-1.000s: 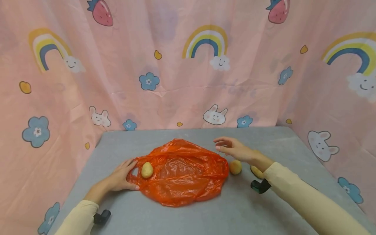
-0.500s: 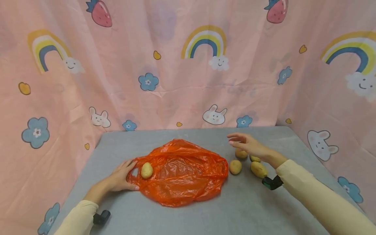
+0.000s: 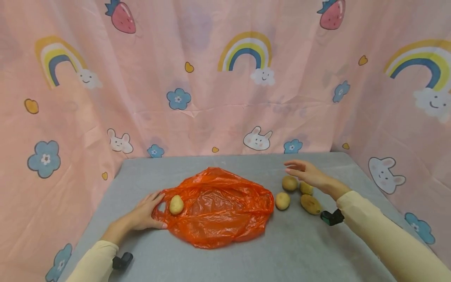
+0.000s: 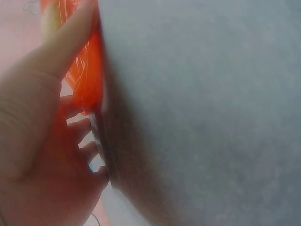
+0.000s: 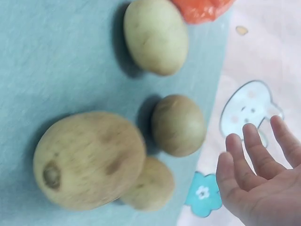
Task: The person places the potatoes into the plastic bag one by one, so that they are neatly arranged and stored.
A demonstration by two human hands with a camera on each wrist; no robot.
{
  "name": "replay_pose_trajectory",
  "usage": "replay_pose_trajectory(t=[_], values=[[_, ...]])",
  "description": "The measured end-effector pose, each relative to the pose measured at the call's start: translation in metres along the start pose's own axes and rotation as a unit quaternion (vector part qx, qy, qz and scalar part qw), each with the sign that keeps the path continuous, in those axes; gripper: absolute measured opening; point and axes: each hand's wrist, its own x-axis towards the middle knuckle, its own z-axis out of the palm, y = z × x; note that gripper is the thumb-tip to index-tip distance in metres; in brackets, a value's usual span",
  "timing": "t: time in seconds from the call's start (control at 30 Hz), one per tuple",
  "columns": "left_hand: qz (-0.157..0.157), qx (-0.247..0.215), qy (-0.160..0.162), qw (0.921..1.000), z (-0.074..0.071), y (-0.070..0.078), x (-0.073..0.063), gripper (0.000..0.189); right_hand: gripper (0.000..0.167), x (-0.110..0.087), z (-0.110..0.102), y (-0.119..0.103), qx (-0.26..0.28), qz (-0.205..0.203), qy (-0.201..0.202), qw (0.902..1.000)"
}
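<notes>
A thin orange plastic bag point(image 3: 218, 215) lies spread on the table. On its left end rests a pale yellow potato point(image 3: 176, 205). My left hand point(image 3: 144, 211) rests at that end, thumb and forefinger spread wide apart and touching the bag; in the left wrist view, the thumb lies straight along the orange plastic point(image 4: 89, 84). Above the table's right side, my right hand point(image 3: 310, 174) is raised, holding nothing, fingers loosely bent. Below and beside it lie several potatoes: a round one point(image 3: 282, 201) by the bag, a browner one point(image 3: 289, 183), a small one point(image 3: 306, 188) and a longer one point(image 3: 311, 204).
The grey table point(image 3: 246, 258) ends at a pink patterned curtain point(image 3: 204, 129) behind and along both sides. A black wrist camera point(image 3: 332, 217) sits under the right forearm, and another black camera point(image 3: 122, 261) under the left.
My right hand has drawn back rightward, away from above the bag toward the loose potatoes, uncovering them in the head view. The left hand, the bag and the potato on it stay put.
</notes>
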Motion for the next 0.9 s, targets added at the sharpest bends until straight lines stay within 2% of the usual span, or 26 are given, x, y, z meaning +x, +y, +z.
replay_pose_trajectory(t=[0.3,0.53,0.9], values=[[0.0,0.003,-0.001,1.0,0.001,-0.001,0.001,0.112,0.058,0.005,-0.004,0.028,-0.047,0.009,0.018,0.9987],[0.001,0.0,0.0,1.0,0.001,-0.001,0.0,0.112,0.061,0.012,0.001,0.045,-0.086,0.034,0.005,0.9957],[-0.003,-0.005,-0.003,1.0,0.0,-0.002,0.001,0.113,0.058,0.023,0.004,0.051,-0.124,0.008,-0.019,0.9921]])
